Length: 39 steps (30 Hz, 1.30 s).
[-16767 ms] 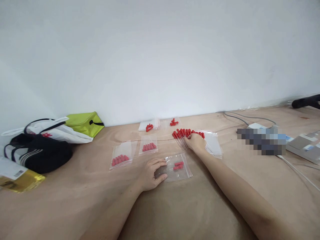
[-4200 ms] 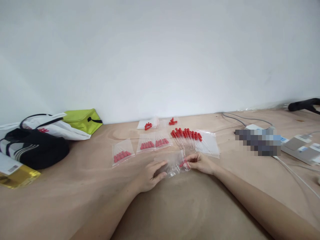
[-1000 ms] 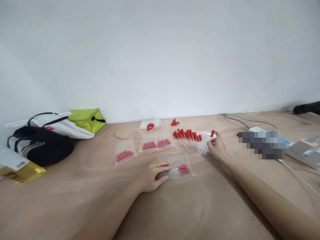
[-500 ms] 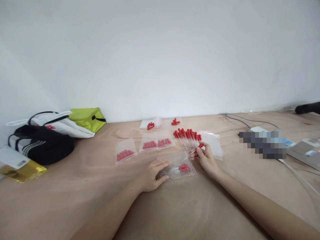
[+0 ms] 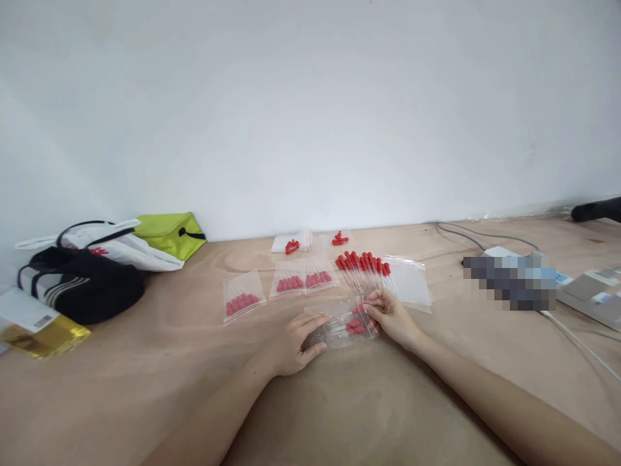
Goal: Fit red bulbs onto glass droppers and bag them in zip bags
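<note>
A clear zip-lock bag lies on the table in front of me, with a few red-bulbed glass droppers inside. My left hand grips the left end of this bag, fingers along its upper edge and thumb at its lower edge. At the right-hand mouth, my right hand pinches a dropper by its red bulb; the glass stem is inside the bag, and the fingertips partly cover the bulb. Just beyond lies a fanned row of loose red-bulbed droppers.
Three filled bags lie to the left. Small red pieces rest on bags near the wall. Flat bags lie right of the loose droppers. A black bag and green bag stand far left; cables run at right.
My right hand has moved left and down from beside the loose droppers, bringing the dropper into the bag's mouth. My left hand stays at the bag's left end.
</note>
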Available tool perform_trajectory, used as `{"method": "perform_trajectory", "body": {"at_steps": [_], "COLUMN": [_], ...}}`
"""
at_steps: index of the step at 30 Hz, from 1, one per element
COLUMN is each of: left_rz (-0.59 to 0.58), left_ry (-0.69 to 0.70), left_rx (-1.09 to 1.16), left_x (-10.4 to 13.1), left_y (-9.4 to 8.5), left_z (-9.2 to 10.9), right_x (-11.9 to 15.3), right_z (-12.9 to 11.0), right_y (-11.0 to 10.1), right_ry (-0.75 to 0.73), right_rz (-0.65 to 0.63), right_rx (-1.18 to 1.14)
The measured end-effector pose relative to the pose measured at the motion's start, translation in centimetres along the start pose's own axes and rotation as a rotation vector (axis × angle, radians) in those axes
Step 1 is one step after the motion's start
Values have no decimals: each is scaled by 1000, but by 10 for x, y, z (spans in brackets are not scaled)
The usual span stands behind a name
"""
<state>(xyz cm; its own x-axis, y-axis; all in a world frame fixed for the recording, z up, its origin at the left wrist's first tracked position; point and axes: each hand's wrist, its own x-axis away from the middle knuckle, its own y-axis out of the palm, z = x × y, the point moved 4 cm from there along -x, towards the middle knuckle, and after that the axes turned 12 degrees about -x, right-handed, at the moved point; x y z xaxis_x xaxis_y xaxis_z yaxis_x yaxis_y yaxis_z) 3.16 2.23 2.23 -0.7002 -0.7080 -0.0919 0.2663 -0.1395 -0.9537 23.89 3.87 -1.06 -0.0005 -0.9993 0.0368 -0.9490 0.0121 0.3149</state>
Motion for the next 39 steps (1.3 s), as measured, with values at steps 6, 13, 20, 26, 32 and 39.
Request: {"method": "perform_trajectory", "body": {"at_steps": [6,13,20,26,32,39], "left_rz": [13,27,35,31,-21,-17], "left_ry": [10,29,31,56,65,50], "left_rx": [-9,-9,-5,-17,-22,-36], "left_x": [0,-1,-1,-1,-2,-2], "left_y": [0,-1,1,1,3,-1], "left_z": [0,2,0,0,0,3], "right_x": [-5,-6,-3,-26,-48,-51], "right_z": [4,4,5,-28,-40,-37], "right_y": [-4,0,5,-40,-83,-89], "right_ry": [15,26,64,-254,-111,-105], "right_rz": [-1,-97,-186,218,419,394], "right_rx": [191,52,106,669,1056,1210]}}
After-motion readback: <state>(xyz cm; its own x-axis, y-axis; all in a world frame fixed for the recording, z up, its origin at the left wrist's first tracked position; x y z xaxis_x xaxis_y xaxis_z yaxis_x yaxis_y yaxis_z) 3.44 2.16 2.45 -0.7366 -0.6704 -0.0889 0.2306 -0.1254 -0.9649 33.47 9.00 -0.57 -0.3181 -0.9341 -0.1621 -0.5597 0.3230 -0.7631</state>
